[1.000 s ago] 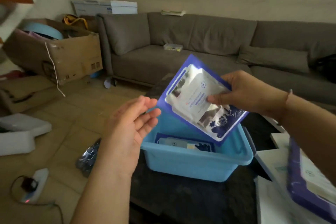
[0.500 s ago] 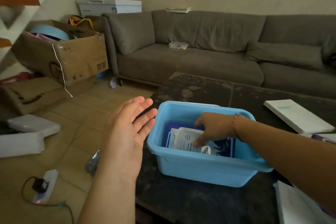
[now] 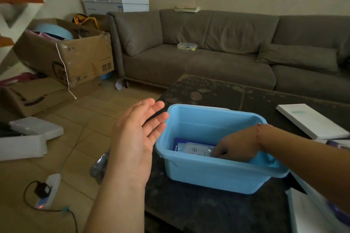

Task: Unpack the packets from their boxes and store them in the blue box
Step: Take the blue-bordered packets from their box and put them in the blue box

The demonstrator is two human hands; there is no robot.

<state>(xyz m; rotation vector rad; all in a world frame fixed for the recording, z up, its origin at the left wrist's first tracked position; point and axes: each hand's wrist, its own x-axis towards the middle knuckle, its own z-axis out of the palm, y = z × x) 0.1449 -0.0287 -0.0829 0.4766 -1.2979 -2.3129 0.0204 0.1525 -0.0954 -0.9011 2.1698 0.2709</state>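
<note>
On the dark worktop [image 3: 208,212], right hand [image 3: 236,147] presses a packet [image 3: 195,150] flat into the blue box [image 3: 217,176], fingers hidden; left hand [image 3: 136,138] hovers, fingers spread.

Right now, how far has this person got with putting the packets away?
Done: at least one packet already lies flat in the blue box. In hand: the right hand is down inside the box with its fingers on that packet, while the left hand hovers open beside the rim. Left: a white box lies on the table to the right, apparently unopened.
</note>
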